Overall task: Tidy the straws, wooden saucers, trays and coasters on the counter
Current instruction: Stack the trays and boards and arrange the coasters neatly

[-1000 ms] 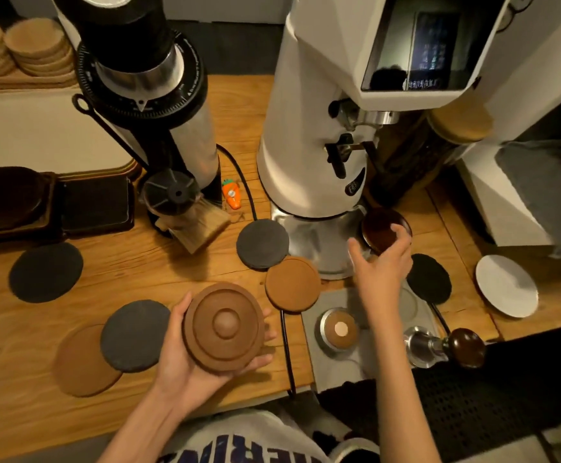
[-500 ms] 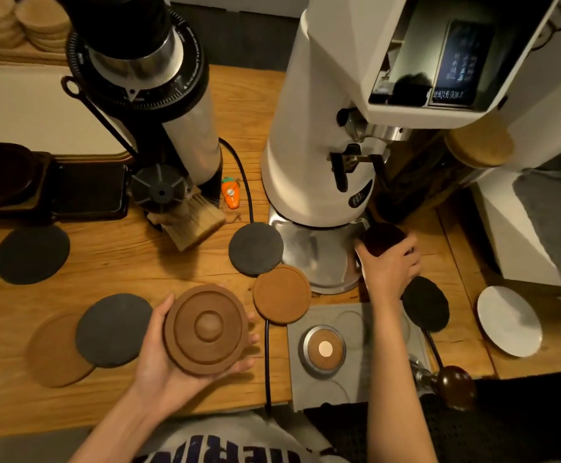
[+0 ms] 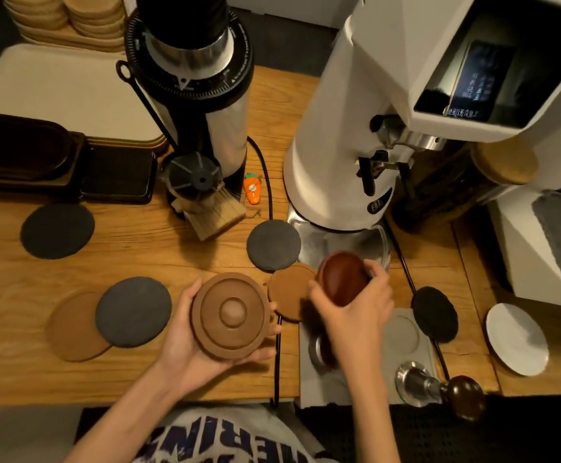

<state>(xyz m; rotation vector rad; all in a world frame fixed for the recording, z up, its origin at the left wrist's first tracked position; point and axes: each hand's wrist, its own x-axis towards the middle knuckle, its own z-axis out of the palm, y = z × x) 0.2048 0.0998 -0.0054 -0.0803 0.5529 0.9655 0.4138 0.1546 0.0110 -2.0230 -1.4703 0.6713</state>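
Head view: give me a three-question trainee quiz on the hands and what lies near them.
1. True or false: the left hand holds a ridged wooden saucer.
2. The right hand grips: A) a straw, B) a small dark saucer, C) a brush.
3. Fill in: the dark coaster beside the left hand lies partly over a ____ coaster.
Key: 1 true; 2 B; 3 brown.

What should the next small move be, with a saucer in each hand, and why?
Probably carry the dark saucer in the right hand over and stack it on the ringed wooden saucer that the left hand holds. Both hands are full, and the brown coaster and others lie loose on the counter, so stacking would free a hand.
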